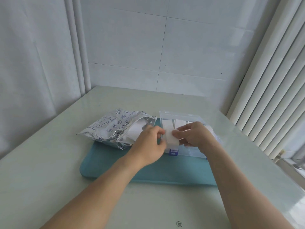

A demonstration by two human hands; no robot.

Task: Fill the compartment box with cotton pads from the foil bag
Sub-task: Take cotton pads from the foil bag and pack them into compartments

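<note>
A silver foil bag [113, 128] with blue fish drawings lies on its side left of centre, its mouth open toward the right, with white pads showing inside. A clear compartment box [181, 117] with blue latches sits to its right, lid open, white pads in its far compartments. Between them, just above the box's near left corner, both hands hold a stack of white cotton pads [171, 138]. My left hand [151, 142] pinches its left side. My right hand [193, 134] pinches the right side with thumb and fingers, covering much of the box.
Bag and box rest on a teal mat [165, 169] on a pale tabletop [49, 162]. A tiled wall stands behind, a white curtain at the left, and vertical blinds along the right edge of the table.
</note>
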